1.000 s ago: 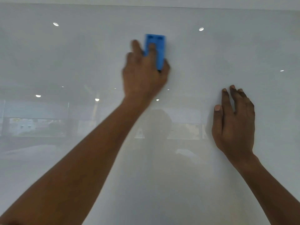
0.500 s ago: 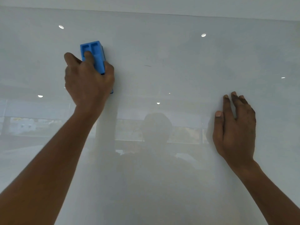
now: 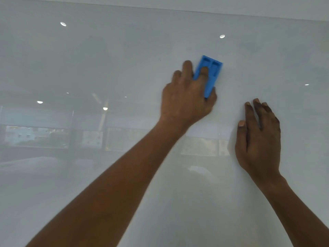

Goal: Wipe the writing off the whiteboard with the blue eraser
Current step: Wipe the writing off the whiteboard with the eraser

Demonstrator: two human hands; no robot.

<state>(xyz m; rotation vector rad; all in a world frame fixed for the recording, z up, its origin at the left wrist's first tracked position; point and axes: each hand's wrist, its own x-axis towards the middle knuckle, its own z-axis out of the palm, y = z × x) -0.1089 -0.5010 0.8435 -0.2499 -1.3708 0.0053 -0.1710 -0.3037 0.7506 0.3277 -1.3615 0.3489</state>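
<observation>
We're mid-wipe w/ left hand (image 3: 187,102) clamped on eraser (image 3: 209,75) against board (image 3: 89,175) upper centre, right hand (image 3: 260,139) flat, fingers apart; no writing visible, next likely another firm pass.

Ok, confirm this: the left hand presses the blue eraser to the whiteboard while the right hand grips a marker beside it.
Not quite. The head view shows the right hand holding nothing: it rests open and flat on the whiteboard. The left hand does press the blue eraser to the board.
</observation>
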